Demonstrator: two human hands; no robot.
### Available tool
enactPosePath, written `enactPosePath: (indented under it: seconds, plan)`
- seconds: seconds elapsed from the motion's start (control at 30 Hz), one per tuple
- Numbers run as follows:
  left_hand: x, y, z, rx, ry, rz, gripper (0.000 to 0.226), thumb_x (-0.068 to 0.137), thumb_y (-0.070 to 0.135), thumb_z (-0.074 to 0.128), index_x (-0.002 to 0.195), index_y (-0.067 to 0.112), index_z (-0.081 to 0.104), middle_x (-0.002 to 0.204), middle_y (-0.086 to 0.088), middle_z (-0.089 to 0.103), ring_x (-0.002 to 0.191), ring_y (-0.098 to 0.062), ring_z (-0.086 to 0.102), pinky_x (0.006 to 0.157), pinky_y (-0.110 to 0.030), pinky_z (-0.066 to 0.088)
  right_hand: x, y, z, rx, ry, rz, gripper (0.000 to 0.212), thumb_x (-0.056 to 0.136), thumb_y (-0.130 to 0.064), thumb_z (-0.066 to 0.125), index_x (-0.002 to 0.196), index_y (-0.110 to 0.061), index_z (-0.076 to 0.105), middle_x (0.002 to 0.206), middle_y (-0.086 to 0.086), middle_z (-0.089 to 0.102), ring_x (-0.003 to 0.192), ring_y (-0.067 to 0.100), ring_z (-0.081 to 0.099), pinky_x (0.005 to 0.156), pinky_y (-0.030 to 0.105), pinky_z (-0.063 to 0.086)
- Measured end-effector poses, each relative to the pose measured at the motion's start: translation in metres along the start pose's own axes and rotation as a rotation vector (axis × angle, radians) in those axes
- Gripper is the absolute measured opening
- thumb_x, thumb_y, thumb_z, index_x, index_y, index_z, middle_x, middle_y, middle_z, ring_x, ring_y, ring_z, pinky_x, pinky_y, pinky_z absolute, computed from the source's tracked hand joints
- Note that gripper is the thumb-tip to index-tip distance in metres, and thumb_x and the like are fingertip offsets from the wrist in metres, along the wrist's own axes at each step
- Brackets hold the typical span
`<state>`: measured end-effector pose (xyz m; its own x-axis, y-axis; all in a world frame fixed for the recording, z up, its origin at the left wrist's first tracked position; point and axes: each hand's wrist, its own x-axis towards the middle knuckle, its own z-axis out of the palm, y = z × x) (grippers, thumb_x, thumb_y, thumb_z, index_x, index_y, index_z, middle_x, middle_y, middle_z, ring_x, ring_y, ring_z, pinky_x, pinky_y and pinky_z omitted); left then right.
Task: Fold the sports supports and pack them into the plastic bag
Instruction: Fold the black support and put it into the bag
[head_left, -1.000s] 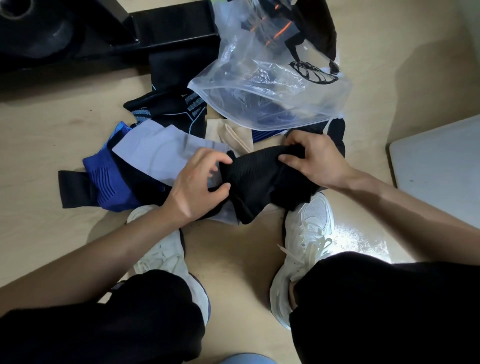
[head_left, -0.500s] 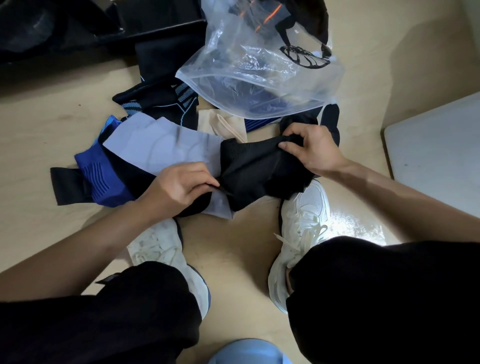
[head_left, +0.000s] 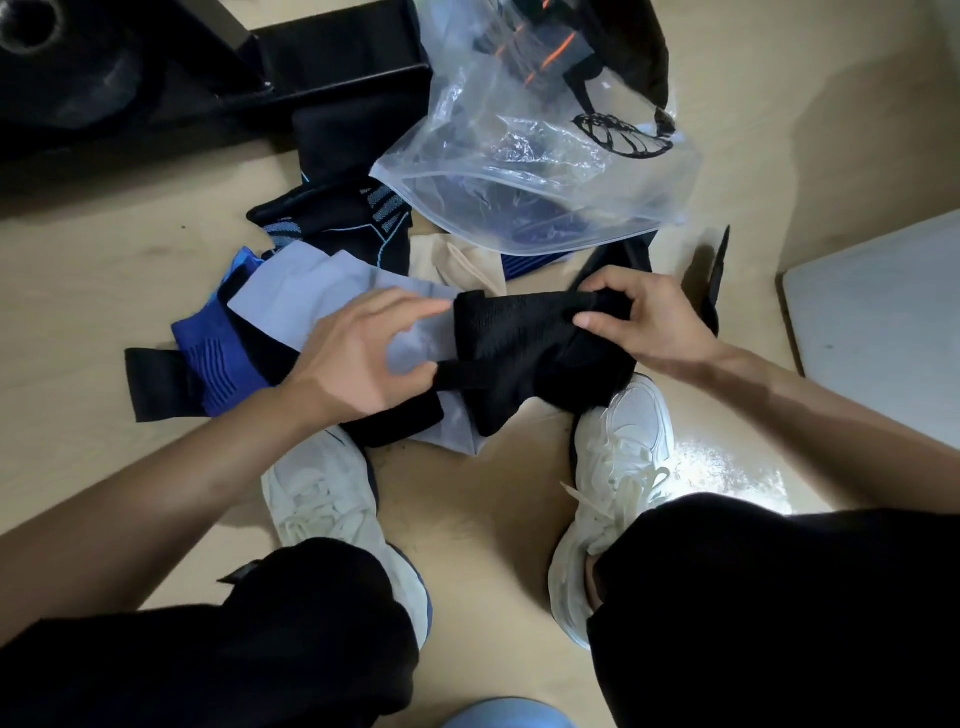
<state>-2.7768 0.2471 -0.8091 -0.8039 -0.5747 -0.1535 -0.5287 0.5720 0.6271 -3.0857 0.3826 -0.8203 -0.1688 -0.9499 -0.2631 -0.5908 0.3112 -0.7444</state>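
Fingers (head_left: 602, 326) of my right hand (head_left: 649, 322) curl round a black support (head_left: 519, 338). My left hand (head_left: 363, 358) is spread, its thumb touching the strap (head_left: 460, 375). The bag (head_left: 545, 171) lies just beyond on the floor (head_left: 493, 499), partly filled.

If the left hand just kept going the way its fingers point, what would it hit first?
Most likely the black support, gripped by the right hand. The left hand points across the grey support straight at its edge, nearly touching. Depth is hard to judge.
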Motion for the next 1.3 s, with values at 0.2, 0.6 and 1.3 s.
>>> enactPosePath:
  seconds: [0.2,0.6,1.3]
  plan:
    - [0.051,0.004,0.015,0.075,-0.315,0.130,0.084,0.073,0.058,0.064,0.146,0.019,0.049,0.143,0.001,0.055,0.135,-0.020,0.041,0.112,-0.036,0.037,0.001,-0.002,-0.012,0.146,-0.130,0.065,0.042,0.075,-0.008,0.085,0.112,-0.013,0.066,0.100,-0.002,0.071,0.090,-0.002,0.063,0.088,0.013,0.047]
    - [0.048,0.020,-0.024,-0.437,-0.027,-0.023,0.026,0.076,0.049,0.071,0.083,0.025,0.066,0.084,0.013,0.072,0.080,-0.001,0.065,0.079,-0.021,0.052,-0.010,-0.009,-0.028,0.729,0.002,0.222,0.033,0.080,-0.013,0.077,0.109,-0.008,0.062,0.083,0.009,0.063,0.085,0.028,0.056,0.078,0.037,0.048]
    - [0.020,0.013,-0.069,-0.729,0.210,-0.426,0.004,0.097,0.020,0.068,0.095,0.018,0.072,0.084,0.001,0.074,0.079,-0.008,0.069,0.070,-0.024,0.055,-0.011,-0.017,0.002,0.481,0.227,0.392,0.027,0.091,-0.001,0.068,0.115,-0.010,0.061,0.097,0.006,0.068,0.090,0.017,0.066,0.087,0.034,0.055]
